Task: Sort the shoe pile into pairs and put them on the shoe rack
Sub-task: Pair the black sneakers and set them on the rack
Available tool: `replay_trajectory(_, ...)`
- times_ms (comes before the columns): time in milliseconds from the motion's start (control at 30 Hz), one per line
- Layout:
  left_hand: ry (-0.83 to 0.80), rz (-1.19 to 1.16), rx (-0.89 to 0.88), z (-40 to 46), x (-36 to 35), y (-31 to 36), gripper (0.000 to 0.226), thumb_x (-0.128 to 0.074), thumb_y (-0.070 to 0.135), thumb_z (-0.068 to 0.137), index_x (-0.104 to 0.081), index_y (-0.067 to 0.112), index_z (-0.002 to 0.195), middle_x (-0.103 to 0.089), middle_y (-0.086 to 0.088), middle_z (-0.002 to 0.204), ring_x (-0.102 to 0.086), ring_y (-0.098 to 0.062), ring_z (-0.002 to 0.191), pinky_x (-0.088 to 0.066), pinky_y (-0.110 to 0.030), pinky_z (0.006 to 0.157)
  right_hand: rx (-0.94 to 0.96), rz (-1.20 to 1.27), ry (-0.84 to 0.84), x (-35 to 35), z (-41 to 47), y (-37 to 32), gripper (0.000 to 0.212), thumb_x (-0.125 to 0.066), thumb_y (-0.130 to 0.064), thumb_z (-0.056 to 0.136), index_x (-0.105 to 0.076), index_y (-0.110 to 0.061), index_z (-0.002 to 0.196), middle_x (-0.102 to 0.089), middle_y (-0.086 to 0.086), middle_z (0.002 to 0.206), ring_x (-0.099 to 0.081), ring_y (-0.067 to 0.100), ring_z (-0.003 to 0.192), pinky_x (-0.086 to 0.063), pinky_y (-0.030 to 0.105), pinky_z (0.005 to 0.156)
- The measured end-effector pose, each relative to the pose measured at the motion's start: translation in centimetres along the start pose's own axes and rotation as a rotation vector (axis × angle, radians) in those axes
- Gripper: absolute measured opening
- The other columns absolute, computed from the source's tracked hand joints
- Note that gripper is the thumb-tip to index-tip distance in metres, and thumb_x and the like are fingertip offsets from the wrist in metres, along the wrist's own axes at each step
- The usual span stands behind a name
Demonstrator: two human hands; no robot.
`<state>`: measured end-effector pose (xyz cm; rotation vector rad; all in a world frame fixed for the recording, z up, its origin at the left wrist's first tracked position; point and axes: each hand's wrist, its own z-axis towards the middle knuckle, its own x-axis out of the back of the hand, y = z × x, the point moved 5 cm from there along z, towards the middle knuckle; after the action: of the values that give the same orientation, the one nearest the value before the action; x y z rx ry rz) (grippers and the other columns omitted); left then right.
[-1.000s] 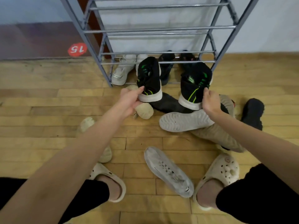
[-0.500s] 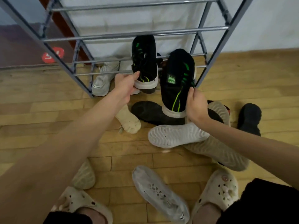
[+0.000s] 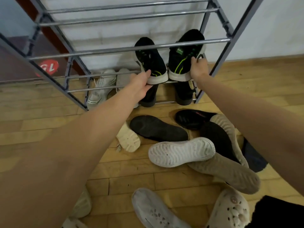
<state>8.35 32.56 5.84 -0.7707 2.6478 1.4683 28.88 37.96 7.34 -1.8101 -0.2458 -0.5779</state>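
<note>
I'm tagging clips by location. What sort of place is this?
Probably an indoor entryway or a staged room: wooden plank floor, metal shoe rack against a white wall, red numbered floor sticker.

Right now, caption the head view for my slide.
Left hand and right hand set black-green sneakers on the rack.

On my rack (image 3: pixel 128 49): six shoes, namely two green-trimmed black (image 3: pixel 151 60), two plain black (image 3: pixel 183 92), two white (image 3: pixel 100 89). My hands (image 3: pixel 139 86): two.
</note>
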Motion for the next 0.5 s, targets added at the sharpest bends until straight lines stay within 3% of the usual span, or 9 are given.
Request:
replay_trajectory(133, 0.013, 0.109, 0.068, 0.7, 0.0, -1.4, 0.048, -0.052, 0.0, 0.096, -0.039, 0.002, 0.142, -0.049, -0.018, 0.141, -0.052, -0.03, 0.125, -0.049, -0.045, 0.1, -0.003, -0.079, -0.056, -1.4, -0.4, 1.3, 0.024, -0.038, -0.004, 0.095, -0.044, -0.015, 0.075, -0.039, 0.003, 0.071, -0.037, 0.015, 0.062, -0.03, 0.026, 0.055)
replay_trajectory(333, -0.025, 0.185, 0.066, -0.4, 0.8, -1.9, 0.047, -0.047, 0.002, 0.099, -0.034, 0.001, 0.144, -0.04, -0.018, 0.148, -0.046, -0.033, 0.132, -0.045, -0.041, 0.102, 0.065, -0.154, 0.023, -1.0, -2.4, 2.0, 0.03, -0.04, -0.007, 0.093, -0.033, -0.02, 0.067, -0.032, 0.0, 0.064, -0.034, 0.012, 0.053, -0.027, 0.024, 0.048)
replay_trajectory(400, -0.074, 0.307, 0.041, -1.4, 1.2, -2.0, 0.047, -0.047, 0.002, 0.098, -0.035, 0.003, 0.144, -0.045, -0.016, 0.143, -0.051, -0.033, 0.125, -0.049, -0.038, 0.096, 0.082, -0.137, 0.003, -1.1, -4.0, 2.2, 0.008, -0.041, -0.009, 0.094, -0.048, -0.013, 0.091, -0.045, 0.003, 0.078, -0.046, 0.017, 0.066, -0.036, 0.026, 0.057)
replay_trajectory(467, -0.099, 0.448, 0.008, -2.3, 1.8, -2.4, 0.048, -0.045, 0.002, 0.098, -0.034, 0.005, 0.145, -0.051, -0.014, 0.135, -0.056, -0.031, 0.117, -0.051, -0.039, 0.091, 0.119, -0.171, -0.038, -1.4, -5.7, 3.0, 0.032, -0.042, -0.012, 0.096, -0.045, -0.004, 0.126, -0.056, 0.013, 0.112, -0.055, 0.031, 0.097, -0.046, 0.036, 0.078)
replay_trajectory(500, -0.087, 0.498, -0.002, -2.7, 2.2, -2.7, 0.047, -0.044, 0.001, 0.098, -0.036, 0.005, 0.144, -0.053, -0.014, 0.131, -0.058, -0.029, 0.112, -0.052, -0.038, 0.088, 0.138, -0.204, -0.052, -1.5, -6.8, 3.4, 0.039, -0.043, -0.013, 0.096, -0.041, -0.003, 0.134, -0.054, 0.017, 0.123, -0.053, 0.034, 0.109, -0.047, 0.04, 0.088)
